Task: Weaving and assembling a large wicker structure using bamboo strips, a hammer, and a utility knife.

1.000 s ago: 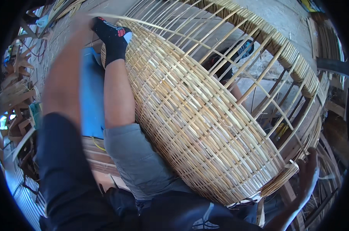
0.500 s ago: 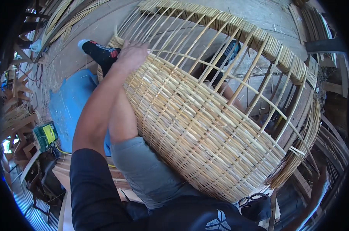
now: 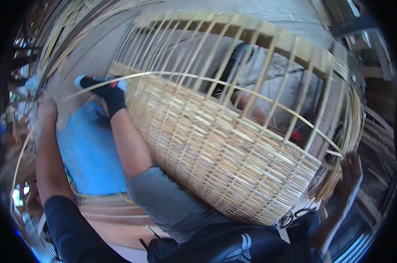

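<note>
One long strand (image 3: 185,75) arches across the stakes (image 3: 257,83) of a basket (image 3: 220,144), which lies on its side over the near part of the floor (image 3: 85,65), alongside the left leg (image 3: 130,140). The left hand (image 3: 47,107), off toward the floor's left side, is blurred by the strand, and I cannot tell whether its fingers are pinching it. The right hand (image 3: 351,168) is up beside the basket's right end, where the strand comes down; its fingers look half bent, but their grip is unclear.

The strand should be light and springy, firm along its length, likely to whip if let go and to crack if bent sharply. It is best held near the weave at the right, with the left hand guiding further along. The basket looks light for its bulk: its close-woven wall should feel stiff, its bare stakes more yielding, so the wrapped band (image 3: 259,33) or the wall's edge makes a safer hold.

Between the left hand and the wall, over the blue sheet (image 3: 95,153), there is open room. The right side is tight, with a bundle (image 3: 354,118) of strands just beside the basket.
</note>
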Tool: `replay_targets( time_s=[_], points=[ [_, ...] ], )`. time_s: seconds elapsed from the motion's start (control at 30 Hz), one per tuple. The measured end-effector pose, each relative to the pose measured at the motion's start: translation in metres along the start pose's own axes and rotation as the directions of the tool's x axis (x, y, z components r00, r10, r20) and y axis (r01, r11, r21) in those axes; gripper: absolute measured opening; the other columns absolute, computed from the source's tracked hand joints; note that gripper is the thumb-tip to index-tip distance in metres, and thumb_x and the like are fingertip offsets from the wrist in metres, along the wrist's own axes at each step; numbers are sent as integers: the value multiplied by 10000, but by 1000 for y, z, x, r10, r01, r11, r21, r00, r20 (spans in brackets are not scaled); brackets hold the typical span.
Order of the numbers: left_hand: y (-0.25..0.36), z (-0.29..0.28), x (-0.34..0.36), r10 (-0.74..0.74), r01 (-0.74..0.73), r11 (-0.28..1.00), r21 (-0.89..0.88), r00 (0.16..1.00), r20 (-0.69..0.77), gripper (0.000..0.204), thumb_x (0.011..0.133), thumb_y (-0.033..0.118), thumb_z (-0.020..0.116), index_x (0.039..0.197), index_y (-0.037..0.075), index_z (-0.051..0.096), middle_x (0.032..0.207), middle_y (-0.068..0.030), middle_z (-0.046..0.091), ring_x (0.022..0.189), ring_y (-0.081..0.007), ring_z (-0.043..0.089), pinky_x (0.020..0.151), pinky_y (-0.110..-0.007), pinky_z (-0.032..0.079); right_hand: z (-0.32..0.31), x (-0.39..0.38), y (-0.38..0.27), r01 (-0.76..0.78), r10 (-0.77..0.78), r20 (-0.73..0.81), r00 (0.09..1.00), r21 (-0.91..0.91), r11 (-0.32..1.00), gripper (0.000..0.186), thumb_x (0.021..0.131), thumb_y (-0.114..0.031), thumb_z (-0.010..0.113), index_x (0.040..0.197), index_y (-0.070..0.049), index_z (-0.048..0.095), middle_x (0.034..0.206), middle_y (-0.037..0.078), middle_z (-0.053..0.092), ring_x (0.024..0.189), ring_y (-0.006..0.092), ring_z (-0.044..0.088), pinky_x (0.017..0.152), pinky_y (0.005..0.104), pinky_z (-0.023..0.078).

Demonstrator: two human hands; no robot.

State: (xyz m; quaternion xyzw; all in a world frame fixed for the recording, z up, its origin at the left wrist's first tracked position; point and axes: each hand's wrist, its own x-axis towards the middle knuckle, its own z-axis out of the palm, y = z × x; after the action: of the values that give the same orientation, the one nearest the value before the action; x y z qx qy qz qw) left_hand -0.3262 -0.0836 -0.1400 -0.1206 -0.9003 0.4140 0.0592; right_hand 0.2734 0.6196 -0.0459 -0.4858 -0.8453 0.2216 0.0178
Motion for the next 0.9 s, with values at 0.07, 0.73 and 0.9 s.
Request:
replay_targets(
  time_s=[0.07,0.73,0.9],
  points=[
    [71,-43,-13,21,-46,995,86,963,268,335,889,255,474,1126,36,563,1148,-179,579,1051,-361,553,894,-473,434,26,-4,-4,125,-136,-186,973,-71,990,295,821,-50,603,1113,-18,573,1000,73,588,976,156,538,848,275,425],
    [279,-92,-24,475,-255,528,-810,879,33,409,958,324,419,1253,43,453,1109,-194,580,1020,-360,556,883,-443,412,24,-7,52,168,-47,-437,898,241,956,132,842,44,535,944,-15,594,849,44,593,804,101,557,730,229,437],
    [303,-110,-21,445,144,319,-937,850,282,408,954,336,442,1259,64,457,919,-180,640,752,-315,628,680,-429,473,34,-7,68,129,-31,-410,911,213,969,144,833,37,543,941,-33,608,816,55,591,764,130,574,706,243,448]
  ],
)
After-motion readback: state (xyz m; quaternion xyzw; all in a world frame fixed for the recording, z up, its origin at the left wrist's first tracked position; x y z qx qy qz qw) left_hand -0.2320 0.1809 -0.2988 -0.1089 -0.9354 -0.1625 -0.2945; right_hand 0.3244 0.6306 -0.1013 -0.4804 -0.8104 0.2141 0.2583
